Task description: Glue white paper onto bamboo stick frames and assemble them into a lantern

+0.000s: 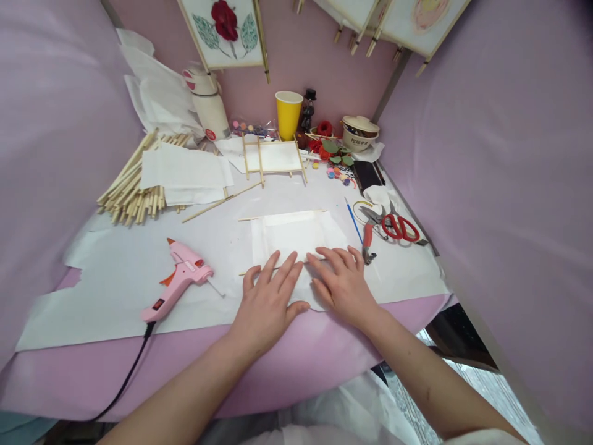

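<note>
In front of me lies a sheet of white paper (296, 233) with a thin wooden stick (250, 219) along its far edge and another along its near edge, mostly under my fingers. My left hand (271, 290) rests palm down on the left part of that near edge, fingers spread. Beside it, my right hand (343, 281) presses on the right part with its fingers apart. Neither hand grasps anything. To the left of my left hand lies a pink hot glue gun (185, 272), its nozzle pointing away from me.
Wooden sticks (134, 185) and white paper (185, 172) are piled at the left. A stick frame (274, 157) stands behind, near a yellow cup (288, 114). Red-handled scissors (398, 227), pliers (368, 238) and a blue brush (353, 217) lie at the right. The glue gun's cord (132, 371) hangs over the front edge.
</note>
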Available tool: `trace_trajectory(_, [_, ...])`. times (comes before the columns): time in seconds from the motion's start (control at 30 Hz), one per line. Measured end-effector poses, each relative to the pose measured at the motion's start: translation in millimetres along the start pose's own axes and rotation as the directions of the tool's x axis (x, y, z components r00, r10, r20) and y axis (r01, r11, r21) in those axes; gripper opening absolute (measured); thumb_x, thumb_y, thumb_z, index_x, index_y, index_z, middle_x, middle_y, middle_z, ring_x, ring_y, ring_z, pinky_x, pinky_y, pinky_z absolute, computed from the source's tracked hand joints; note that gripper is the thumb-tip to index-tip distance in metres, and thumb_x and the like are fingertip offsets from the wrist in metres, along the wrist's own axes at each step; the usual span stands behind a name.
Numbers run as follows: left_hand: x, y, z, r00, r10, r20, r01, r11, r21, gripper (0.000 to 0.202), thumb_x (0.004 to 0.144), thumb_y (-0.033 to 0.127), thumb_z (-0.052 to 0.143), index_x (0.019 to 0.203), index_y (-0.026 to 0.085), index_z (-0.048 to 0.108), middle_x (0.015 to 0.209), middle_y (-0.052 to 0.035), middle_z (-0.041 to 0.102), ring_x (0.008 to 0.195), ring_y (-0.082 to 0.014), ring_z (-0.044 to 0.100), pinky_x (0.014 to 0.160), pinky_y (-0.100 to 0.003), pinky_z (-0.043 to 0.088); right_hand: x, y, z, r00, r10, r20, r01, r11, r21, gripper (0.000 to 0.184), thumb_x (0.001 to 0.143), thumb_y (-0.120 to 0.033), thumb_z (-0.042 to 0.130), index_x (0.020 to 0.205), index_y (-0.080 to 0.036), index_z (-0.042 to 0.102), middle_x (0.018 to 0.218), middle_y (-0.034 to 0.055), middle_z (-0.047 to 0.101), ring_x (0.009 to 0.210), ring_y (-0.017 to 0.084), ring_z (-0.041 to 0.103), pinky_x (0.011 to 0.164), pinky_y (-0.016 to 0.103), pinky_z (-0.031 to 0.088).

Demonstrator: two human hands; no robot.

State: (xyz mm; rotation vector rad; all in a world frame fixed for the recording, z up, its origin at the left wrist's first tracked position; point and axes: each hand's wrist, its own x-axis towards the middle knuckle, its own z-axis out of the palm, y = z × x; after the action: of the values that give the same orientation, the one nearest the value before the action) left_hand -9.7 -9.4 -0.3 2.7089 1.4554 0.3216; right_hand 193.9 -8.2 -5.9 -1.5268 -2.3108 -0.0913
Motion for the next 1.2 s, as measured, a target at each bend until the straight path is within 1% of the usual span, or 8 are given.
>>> trace_trajectory(0.13, [-0.3, 3.0, 2.7, 0.998, 0.051, 0.03, -0.051, 0.999, -0.005, 0.067, 0.094, 0.055, 0.047, 0.149, 0.018, 0.035, 0.153, -0.0085, 0.039, 0.144, -0.0272, 0.031, 0.111, -0.052, 0.024, 0.9, -8.3, 2.5, 0.997, -0.046, 0.058, 0.045, 0.999, 0.007, 0.041, 0.097, -0.03, 0.048, 0.136, -0.02, 0.053, 0.135, 0.0067, 0.057, 0.12, 0.025, 0.045, 0.114, 0.05, 0.018])
trace_trajectory(0.3, [-4.7, 4.6, 3.7, 0.998, 0.047, 0.045, -0.049, 0.998, 0.03, 0.068, 0.094, 0.056, 0.047, 0.148, 0.016, 0.037, 0.155, -0.0077, 0.034, 0.144, -0.0272, 0.031, 0.113, -0.054, 0.023, -1.7, -5.7, 3.0, 0.998, -0.041, 0.057, 0.042, 0.999, -0.006, 0.041, 0.097, -0.03, 0.049, 0.136, -0.02, 0.053, 0.133, 0.0057, 0.058, 0.117, 0.025, 0.046, 0.114, 0.05, 0.019])
trace_trajectory(0.5, [-14.9, 2.1, 1.6, 0.999, -0.007, 0.042, 0.005, 0.998, 0.06, 0.066, 0.093, 0.055, 0.048, 0.145, 0.015, 0.041, 0.157, -0.0103, 0.026, 0.144, -0.0277, 0.03, 0.114, -0.055, 0.02, -8.6, 5.3, 1.3, 1.0, 0.02, 0.002, -0.019, 0.998, -0.051, 0.037, 0.098, -0.031, 0.046, 0.132, -0.019, 0.057, 0.13, 0.0057, 0.061, 0.113, 0.027, 0.046, 0.11, 0.052, 0.021])
trace_trajectory(0.77, [-17.3, -3.2, 3.9, 1.0, 0.003, 0.031, -0.004, 1.0, 0.031, 0.066, 0.092, 0.054, 0.052, 0.144, 0.015, 0.041, 0.156, -0.0118, 0.03, 0.144, -0.0287, 0.032, 0.114, -0.055, 0.025, -9.5, 11.6, 1.8, 0.995, 0.074, -0.063, -0.079, 0.994, -0.077, 0.032, 0.096, -0.029, 0.05, 0.124, -0.02, 0.062, 0.124, 0.006, 0.063, 0.109, 0.027, 0.047, 0.101, 0.049, 0.029])
trace_trajectory(0.93, [-16.9, -4.8, 7.1, 1.0, -0.008, -0.002, 0.008, 0.997, 0.076, 0.074, 0.085, 0.051, 0.065, 0.143, 0.011, 0.044, 0.156, -0.0193, 0.029, 0.144, -0.0317, 0.031, 0.114, -0.051, 0.03, -10.5, 16.4, 2.9, 0.982, 0.132, -0.131, -0.146, 0.984, -0.1, 0.028, 0.096, -0.026, 0.051, 0.12, -0.019, 0.063, 0.121, 0.0073, 0.064, 0.109, 0.028, 0.048, 0.097, 0.048, 0.031])
trace_trajectory(1.03, [-17.4, -3.4, 7.0, 1.0, -0.005, -0.013, 0.006, 0.997, 0.073, 0.075, 0.084, 0.054, 0.065, 0.142, 0.012, 0.045, 0.156, -0.0197, 0.03, 0.143, -0.032, 0.032, 0.115, -0.051, 0.028, -11.0, 10.7, -0.5, 0.977, 0.144, -0.157, -0.157, 0.985, -0.076, 0.031, 0.096, -0.024, 0.05, 0.124, -0.017, 0.061, 0.121, 0.0094, 0.063, 0.108, 0.027, 0.049, 0.096, 0.046, 0.033])
trace_trajectory(1.1, [-18.6, -0.3, 5.3, 0.999, -0.025, -0.026, 0.027, 0.998, 0.057, 0.071, 0.086, 0.056, 0.061, 0.141, 0.014, 0.046, 0.155, -0.018, 0.032, 0.144, -0.0323, 0.031, 0.115, -0.056, 0.025, -10.3, 2.4, -3.4, 0.981, 0.144, -0.127, -0.15, 0.988, -0.04, 0.029, 0.095, -0.023, 0.05, 0.121, -0.015, 0.061, 0.115, 0.0097, 0.064, 0.105, 0.026, 0.051, 0.094, 0.043, 0.035])
trace_trajectory(1.2, [-21.5, 5.8, 2.2, 0.998, -0.038, -0.044, 0.039, 0.999, 0.019, 0.068, 0.088, 0.06, 0.055, 0.14, 0.017, 0.047, 0.151, -0.0163, 0.04, 0.144, -0.033, 0.031, 0.112, -0.06, 0.024, -5.9, -9.8, -6.2, 0.988, 0.153, -0.027, -0.154, 0.988, -0.003, 0.02, 0.094, -0.021, 0.051, 0.107, -0.016, 0.065, 0.106, 0.0081, 0.065, 0.1, 0.024, 0.053, 0.09, 0.04, 0.038])
